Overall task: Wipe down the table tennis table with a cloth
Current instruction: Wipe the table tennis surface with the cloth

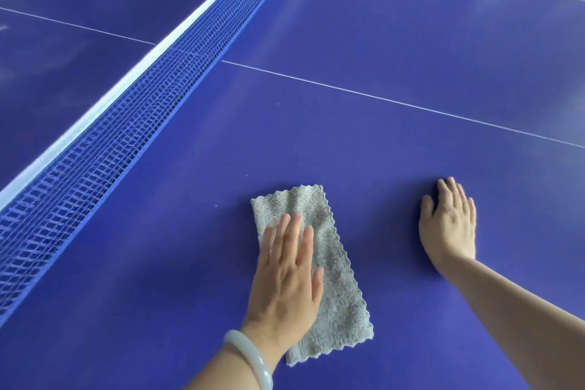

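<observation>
Grey cloth (329,266) lying under flat-fingered left hand (286,275); right hand (449,225) bracing flat on table (348,123); light pressure risks cloth slipping.

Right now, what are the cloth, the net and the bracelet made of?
The cloth looks like soft grey microfibre or terry: fuzzy pile, wavy-cut edge. The net seems woven blue cord, probably nylon, with white tape on top. The bracelet is smooth, pale and glossy, maybe jade or glass.

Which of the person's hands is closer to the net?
The left. The left hand lies flat on the grey cloth, to the right of the net; the right hand rests on the bare table farther right, beyond the cloth.
</observation>
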Demonstrator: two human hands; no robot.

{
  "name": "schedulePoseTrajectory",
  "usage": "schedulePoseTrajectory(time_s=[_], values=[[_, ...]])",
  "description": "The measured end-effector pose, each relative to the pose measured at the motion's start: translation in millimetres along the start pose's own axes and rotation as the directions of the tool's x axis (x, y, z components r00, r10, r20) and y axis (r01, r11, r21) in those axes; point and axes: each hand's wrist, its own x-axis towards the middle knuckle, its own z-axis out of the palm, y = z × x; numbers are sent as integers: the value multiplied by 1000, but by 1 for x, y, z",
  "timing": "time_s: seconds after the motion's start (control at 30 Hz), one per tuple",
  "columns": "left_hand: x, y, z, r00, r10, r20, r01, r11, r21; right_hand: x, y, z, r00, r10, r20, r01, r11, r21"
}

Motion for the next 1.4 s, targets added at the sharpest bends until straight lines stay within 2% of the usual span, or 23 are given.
schedulePoseTrajectory(time_s=[0.07,0.13,0.3,0.43,0.57,0.6,0.67,0.77,0.83,0.87,0.9,0.97,1.03,1.1,1.17,1.2,1.23,1.3,1.37,1.4], values=[[13,19,9,991,-88,100,86,996,24,-1,0,1,1000,24,-16,-23,999,32],[20,25,18,983,-144,114,142,990,24,0,0,2,999,32,-29,-31,998,57],[45,21,30,992,-80,97,83,996,-30,-1,-1,7,999,37,-7,-37,999,22],[120,18,32,993,2,117,-2,1000,-1,3,2,7,999,31,-14,-31,1000,-4],[160,36,32,988,-127,87,132,990,-52,3,4,10,999,32,-12,-32,999,-16],[154,50,33,993,-92,68,97,992,-79,4,4,9,999,31,-8,-32,999,-22],[124,83,38,995,94,44,-87,987,-137,4,4,6,999,33,6,-33,999,-31],[77,109,41,917,396,47,-381,904,-193,2,0,3,999,39,37,-38,999,-8],[90,92,38,873,486,30,-475,864,-170,2,0,0,998,36,43,-35,999,-7],[107,78,35,881,472,13,-467,876,-121,2,-1,0,999,31,43,-30,999,-16],[130,58,34,917,399,-19,-399,915,-62,1,-1,0,999,27,42,-26,999,-25],[180,9,30,993,120,5,-120,992,41,1,0,0,999,26,36,-25,999,-35],[204,-23,23,990,-133,44,128,988,92,1,-1,2,999,22,32,-20,998,-52],[199,-17,25,982,-188,10,188,982,29,1,-3,2,999,27,38,-24,997,-67],[168,22,34,997,-70,-42,69,997,-31,1,-5,1,998,32,48,-28,996,-87],[146,47,39,998,54,-42,-57,996,-70,0,-5,-1,998,31,58,-26,995,-95],[124,69,42,978,206,-14,-206,972,-116,0,-5,-2,997,31,69,-25,995,-94],[97,92,41,892,448,62,-435,887,-156,1,-6,-4,996,40,81,-35,997,-71],[110,76,40,850,523,71,-515,851,-100,1,-8,-4,996,39,78,-33,997,-76],[123,60,38,868,492,69,-489,870,-56,1,-8,-3,997,37,74,-30,996,-88]])
